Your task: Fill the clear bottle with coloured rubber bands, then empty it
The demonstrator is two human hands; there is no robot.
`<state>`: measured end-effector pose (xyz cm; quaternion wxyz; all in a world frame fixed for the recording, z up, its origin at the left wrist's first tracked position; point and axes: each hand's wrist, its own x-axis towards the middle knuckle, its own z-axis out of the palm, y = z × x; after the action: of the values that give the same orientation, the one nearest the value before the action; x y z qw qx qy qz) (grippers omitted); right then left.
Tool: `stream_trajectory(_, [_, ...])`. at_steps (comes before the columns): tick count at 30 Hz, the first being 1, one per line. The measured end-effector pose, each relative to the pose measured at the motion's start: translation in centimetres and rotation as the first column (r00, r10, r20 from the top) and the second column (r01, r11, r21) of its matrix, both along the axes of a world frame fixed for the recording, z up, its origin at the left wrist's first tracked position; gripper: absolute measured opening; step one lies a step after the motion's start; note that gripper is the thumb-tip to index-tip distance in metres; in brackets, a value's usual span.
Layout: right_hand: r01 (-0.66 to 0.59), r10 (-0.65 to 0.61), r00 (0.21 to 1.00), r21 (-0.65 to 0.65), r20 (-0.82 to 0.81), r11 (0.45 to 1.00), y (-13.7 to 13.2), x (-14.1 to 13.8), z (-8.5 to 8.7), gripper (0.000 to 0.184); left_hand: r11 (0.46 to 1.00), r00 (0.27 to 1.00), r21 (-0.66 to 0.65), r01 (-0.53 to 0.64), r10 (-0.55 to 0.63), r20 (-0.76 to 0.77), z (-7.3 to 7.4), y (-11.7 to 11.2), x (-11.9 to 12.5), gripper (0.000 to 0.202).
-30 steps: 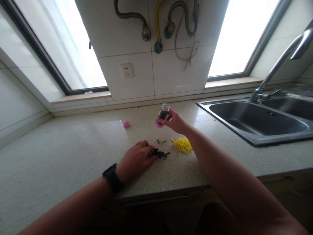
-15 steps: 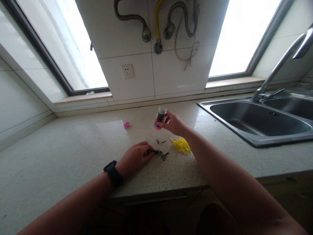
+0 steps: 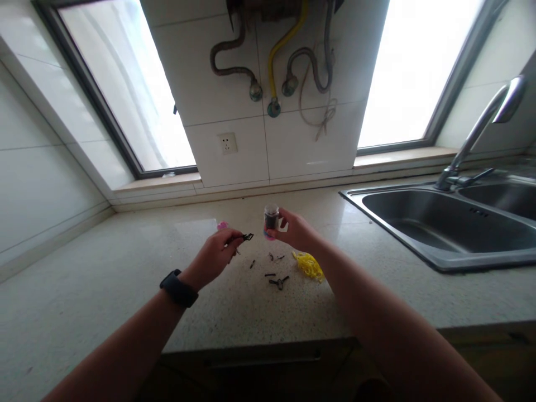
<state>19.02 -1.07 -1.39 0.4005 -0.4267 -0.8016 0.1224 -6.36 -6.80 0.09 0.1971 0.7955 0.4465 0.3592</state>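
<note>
My right hand (image 3: 292, 230) grips a small clear jar (image 3: 271, 219) with dark contents and a pink and blue lower part, its open mouth facing up. To its left, my left hand (image 3: 218, 250) is raised over the counter, pinching several black bands (image 3: 248, 237) that look like small rubber bands. More loose black bands (image 3: 280, 282) lie scattered on the counter below the hands. A pile of yellow bands (image 3: 309, 266) rests beside my right forearm. Behind my left hand, a pink lid-like piece (image 3: 222, 225) is partly hidden.
The speckled countertop (image 3: 125, 279) runs up to a tiled wall with a socket (image 3: 226, 143) and hoses. A steel sink (image 3: 444, 223) with a tall faucet (image 3: 477, 128) is set in at the right. The counter's front edge is close to me.
My left hand has lifted from the counter with a clump of black bands, leaving several lying there. The jar stays in my right hand. The camera view has tilted up slightly.
</note>
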Motion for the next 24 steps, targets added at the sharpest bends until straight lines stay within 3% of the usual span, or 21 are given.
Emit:
stream_trajectory(8, [-0.045, 0.033, 0.992, 0.098, 0.122, 0.994, -0.4, -0.1, 0.3, 0.029, 0.957, 0.987, 0.291, -0.001, 0.047, -0.153, 5.7, 0.7, 0.3, 0.02])
stream_trajectory(13, [-0.045, 0.026, 0.985, 0.104, 0.172, 0.994, -0.6, -0.2, 0.4, 0.029, 0.874, 0.906, 0.448, 0.188, 0.021, -0.422, 8.7, 1.9, 1.7, 0.015])
stream_trajectory(18, [-0.038, 0.009, 0.977, 0.136, 0.214, 0.99, -0.5, -0.4, 0.1, 0.025, 0.84, 0.686, 0.44, 0.318, 0.117, -0.719, 10.1, 2.1, 3.3, 0.02])
stream_trajectory(21, [-0.031, -0.002, 0.975, 0.142, 0.224, 0.989, -0.5, -0.5, 0.0, 0.024, 0.83, 0.561, 0.422, 0.363, 0.167, -0.811, 10.4, 1.8, 4.1, 0.025])
stream_trajectory(24, [-0.017, -0.011, 0.977, 0.127, 0.214, 0.992, -0.6, -0.5, 0.2, 0.024, 0.817, 0.491, 0.412, 0.404, 0.186, -0.851, 10.6, 1.9, 4.7, 0.024])
